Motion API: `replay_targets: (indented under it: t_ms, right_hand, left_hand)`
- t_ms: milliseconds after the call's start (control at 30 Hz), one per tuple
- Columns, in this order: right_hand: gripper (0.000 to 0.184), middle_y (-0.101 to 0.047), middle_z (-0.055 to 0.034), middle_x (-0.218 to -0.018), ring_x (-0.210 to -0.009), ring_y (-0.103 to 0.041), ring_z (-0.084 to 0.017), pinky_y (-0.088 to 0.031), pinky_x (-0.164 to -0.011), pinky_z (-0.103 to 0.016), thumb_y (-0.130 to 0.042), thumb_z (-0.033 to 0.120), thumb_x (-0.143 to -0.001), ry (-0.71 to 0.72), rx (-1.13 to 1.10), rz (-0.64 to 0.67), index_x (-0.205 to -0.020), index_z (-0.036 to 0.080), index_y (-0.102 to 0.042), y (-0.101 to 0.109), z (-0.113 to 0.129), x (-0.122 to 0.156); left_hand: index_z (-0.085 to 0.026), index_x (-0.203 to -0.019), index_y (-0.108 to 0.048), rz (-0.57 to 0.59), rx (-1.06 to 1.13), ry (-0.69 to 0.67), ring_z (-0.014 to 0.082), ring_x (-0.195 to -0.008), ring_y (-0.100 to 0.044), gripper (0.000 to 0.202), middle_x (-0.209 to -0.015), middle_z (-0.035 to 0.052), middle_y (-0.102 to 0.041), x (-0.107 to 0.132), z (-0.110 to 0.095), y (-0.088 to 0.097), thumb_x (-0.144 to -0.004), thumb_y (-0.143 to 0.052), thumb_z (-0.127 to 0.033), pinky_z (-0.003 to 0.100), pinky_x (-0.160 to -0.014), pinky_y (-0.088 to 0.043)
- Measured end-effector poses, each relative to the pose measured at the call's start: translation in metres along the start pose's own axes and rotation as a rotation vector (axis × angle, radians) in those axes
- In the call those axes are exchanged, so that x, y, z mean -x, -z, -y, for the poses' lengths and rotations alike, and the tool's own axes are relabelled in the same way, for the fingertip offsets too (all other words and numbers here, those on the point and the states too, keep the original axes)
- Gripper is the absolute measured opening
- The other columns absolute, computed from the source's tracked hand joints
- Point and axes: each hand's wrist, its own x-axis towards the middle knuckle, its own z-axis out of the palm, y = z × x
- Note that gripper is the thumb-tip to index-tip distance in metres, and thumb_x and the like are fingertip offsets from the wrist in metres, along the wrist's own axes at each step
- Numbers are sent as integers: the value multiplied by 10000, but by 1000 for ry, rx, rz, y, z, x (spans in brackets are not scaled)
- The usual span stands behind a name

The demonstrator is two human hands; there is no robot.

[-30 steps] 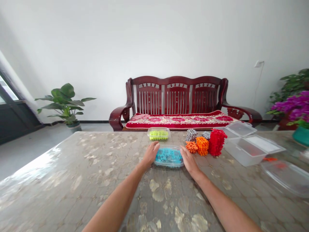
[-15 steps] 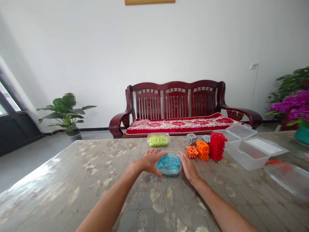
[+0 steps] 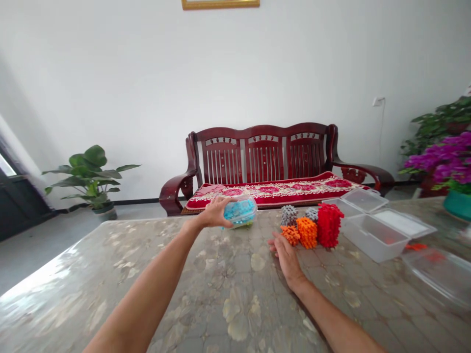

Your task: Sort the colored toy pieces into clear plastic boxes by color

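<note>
My left hand (image 3: pixel 213 212) grips a clear box of blue pieces (image 3: pixel 241 211) and holds it above the far part of the table, right over the box of green pieces, of which only a sliver shows. My right hand (image 3: pixel 285 254) lies flat on the table with fingers stretched out, just in front of the orange block stack (image 3: pixel 307 232). A smaller orange cluster (image 3: pixel 291 234), a red block stack (image 3: pixel 328 224) and grey clusters (image 3: pixel 289 214) stand beside it.
Open clear containers with lids (image 3: pixel 375 228) sit at the right, another clear lid (image 3: pixel 439 267) nearer me. The table (image 3: pixel 206 294) has a marbled glossy top. Behind it are a red wooden bench (image 3: pixel 272 171), a potted plant (image 3: pixel 91 179) left and purple flowers (image 3: pixel 447 164) right.
My left hand has lifted the blue box off the table and carried it away from me, over the green box. My right hand let go and stayed on the table.
</note>
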Motion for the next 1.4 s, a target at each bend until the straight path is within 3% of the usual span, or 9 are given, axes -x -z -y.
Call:
replay_targets:
  t_ms: [167, 300, 433, 700, 867, 1067, 1400]
  right_hand:
    - [574, -751, -91, -1007, -864, -676, -257, -515, -812, -400, -468, 596, -843, -6, -7, -11, -1198, 184, -651, -1, -1, -1]
    - [540, -754, -88, -997, -852, -679, -254, -518, -803, -390, -501, 557, -825, -16, -14, 0, -1193, 194, -660, -2, 1, 0]
    - [519, -756, -79, -983, -848, -678, -250, -516, -818, -390, -511, 546, -822, -19, -6, 3, -1182, 204, -663, -3, 0, -1]
    - [574, -743, -104, -1005, -893, -670, -269, -501, -871, -414, -498, 568, -801, -23, -1, 16, -1193, 172, -639, -4, -4, -2]
    - [537, -739, -98, -1024, -912, -665, -268, -493, -882, -408, -497, 539, -820, -16, 6, 24, -1200, 184, -630, -4, -7, -3]
    - [472, -734, -84, -1026, -952, -661, -252, -484, -874, -368, -525, 422, -803, 24, 22, 30, -1194, 180, -631, -5, -13, -4]
    - [501, -739, -76, -999, -887, -666, -228, -478, -826, -348, -518, 354, -721, -3, 65, 13, -1158, 150, -654, -6, -8, -5]
  left_hand:
    - [-249, -1377, -513, 70, -104, 27, 414, -1321, -427, 867, -1407, 125, -518, -43, 12, 1, -566, -816, -297, 495, -1111, -304]
    - [-247, -1395, -499, 107, -146, 64, 461, -1342, -393, 906, -1444, 154, -485, -59, 19, -11, -551, -824, -294, 559, -1103, -288]
    - [-274, -1392, -511, 157, -180, 67, 457, -1345, -392, 938, -1432, 146, -498, -68, 24, -14, -515, -844, -279, 559, -1106, -285]
    - [-309, -1414, -501, 208, -220, 42, 399, -1396, -358, 924, -1501, 111, -454, -73, 32, -15, -553, -834, -255, 500, -1160, -241]
    - [-292, -1487, -402, 218, -244, 63, 457, -1428, -296, 1022, -1558, 168, -360, -70, 34, -20, -573, -853, -357, 574, -1143, -236]
    - [-307, -1536, -296, 219, -293, 52, 472, -1485, -130, 1102, -1631, 177, -202, -64, 33, -20, -591, -854, -412, 645, -1156, -129]
    - [-312, -1548, -247, 229, -383, 47, 457, -1490, -139, 1142, -1639, 182, -175, -62, 38, -31, -591, -866, -375, 679, -1149, -122]
